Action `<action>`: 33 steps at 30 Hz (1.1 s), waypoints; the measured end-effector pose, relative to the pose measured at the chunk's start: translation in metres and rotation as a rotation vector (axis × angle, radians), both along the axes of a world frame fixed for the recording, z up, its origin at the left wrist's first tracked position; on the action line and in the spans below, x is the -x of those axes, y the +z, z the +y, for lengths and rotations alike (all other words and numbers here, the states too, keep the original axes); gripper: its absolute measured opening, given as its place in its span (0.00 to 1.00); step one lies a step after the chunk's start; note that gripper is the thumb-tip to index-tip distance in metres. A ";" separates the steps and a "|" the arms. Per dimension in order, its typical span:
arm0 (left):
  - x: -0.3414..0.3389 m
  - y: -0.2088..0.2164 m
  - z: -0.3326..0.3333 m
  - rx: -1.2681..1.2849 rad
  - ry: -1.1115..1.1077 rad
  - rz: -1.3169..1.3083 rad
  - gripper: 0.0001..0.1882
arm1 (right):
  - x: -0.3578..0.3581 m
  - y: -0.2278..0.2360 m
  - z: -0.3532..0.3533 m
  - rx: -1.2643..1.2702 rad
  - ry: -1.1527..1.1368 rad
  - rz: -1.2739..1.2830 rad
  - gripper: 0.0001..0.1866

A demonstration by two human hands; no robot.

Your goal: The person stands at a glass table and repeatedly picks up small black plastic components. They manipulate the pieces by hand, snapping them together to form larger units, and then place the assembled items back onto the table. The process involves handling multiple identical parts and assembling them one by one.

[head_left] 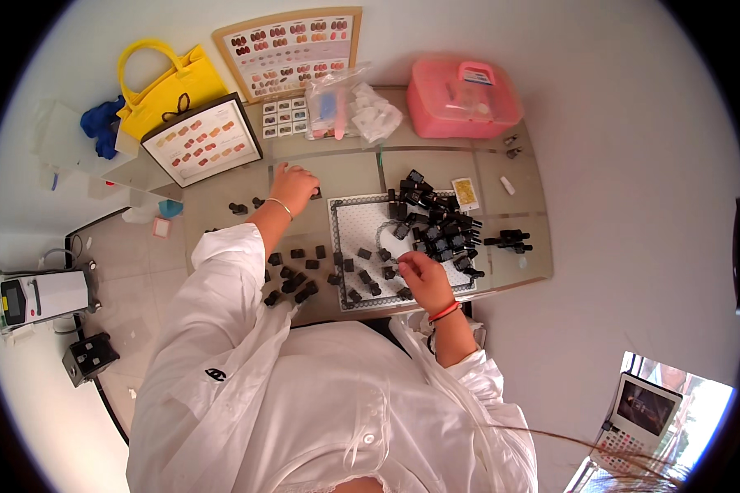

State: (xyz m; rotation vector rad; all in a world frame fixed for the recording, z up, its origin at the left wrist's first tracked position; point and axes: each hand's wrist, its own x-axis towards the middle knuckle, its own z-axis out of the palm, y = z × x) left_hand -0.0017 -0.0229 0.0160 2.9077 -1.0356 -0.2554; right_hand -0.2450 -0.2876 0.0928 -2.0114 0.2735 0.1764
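Reaching out over the table's left side, my left hand (294,184) has its fingers curled down at a small black bottle (316,194), which they partly cover. My right hand (423,278) is over the front of a white patterned mat (345,211), its thumb and fingertips pinched together beside a short black piece (388,272). What that pinch holds is too small to tell. Short black block-like pieces (312,264) lie scattered between the hands, some on the mat's left part, others on the table. A dense heap of black nail polish bottles (440,222) covers the mat's right part.
Several black bottles (514,238) lie right of the mat, near a yellow-gold packet (465,194). Along the back stand a pink case (464,111), clear plastic bags (374,115), framed colour charts (201,141) and a yellow handbag (173,86). A white machine (48,296) is at far left.
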 end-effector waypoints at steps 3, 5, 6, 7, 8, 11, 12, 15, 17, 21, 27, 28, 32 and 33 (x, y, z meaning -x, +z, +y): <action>-0.002 -0.003 0.005 0.000 -0.026 -0.022 0.03 | 0.002 0.000 -0.001 0.008 -0.001 0.008 0.10; -0.003 -0.003 0.005 0.000 -0.036 -0.026 0.04 | 0.004 -0.004 -0.003 0.008 -0.007 0.001 0.10; -0.003 -0.003 0.005 -0.007 -0.036 -0.025 0.04 | 0.005 -0.006 -0.003 0.009 -0.006 -0.006 0.10; -0.003 -0.002 0.006 -0.014 -0.035 -0.025 0.04 | 0.005 -0.007 -0.002 0.009 -0.005 -0.013 0.09; -0.003 -0.002 0.005 -0.008 -0.030 -0.019 0.03 | 0.005 -0.007 -0.002 0.004 -0.006 -0.010 0.09; -0.001 -0.003 0.005 0.011 -0.017 -0.011 0.04 | 0.005 -0.006 0.000 -0.008 -0.006 -0.003 0.09; 0.002 -0.003 0.006 0.016 -0.014 -0.016 0.05 | 0.005 -0.005 0.001 -0.010 -0.007 -0.003 0.09; -0.001 -0.011 0.010 0.066 -0.016 -0.054 0.06 | 0.005 -0.007 0.001 -0.025 -0.009 0.000 0.09; -0.004 -0.019 0.010 0.218 0.059 -0.052 0.06 | 0.006 -0.010 0.000 -0.036 -0.011 0.003 0.09; -0.015 -0.014 -0.003 0.891 0.517 0.544 0.07 | 0.007 -0.014 -0.003 -0.048 -0.011 0.022 0.10; -0.012 0.015 -0.015 1.419 0.785 1.377 0.11 | 0.009 -0.026 -0.003 -0.061 -0.004 0.023 0.10; -0.010 0.018 -0.016 1.425 0.782 1.409 0.10 | 0.009 -0.026 -0.003 -0.068 -0.007 0.015 0.10; -0.008 0.021 -0.012 1.417 0.733 1.463 0.10 | 0.007 -0.026 0.001 0.041 0.038 -0.016 0.10; -0.008 0.022 -0.012 1.406 0.734 1.461 0.10 | 0.006 -0.025 0.003 0.148 0.084 -0.072 0.10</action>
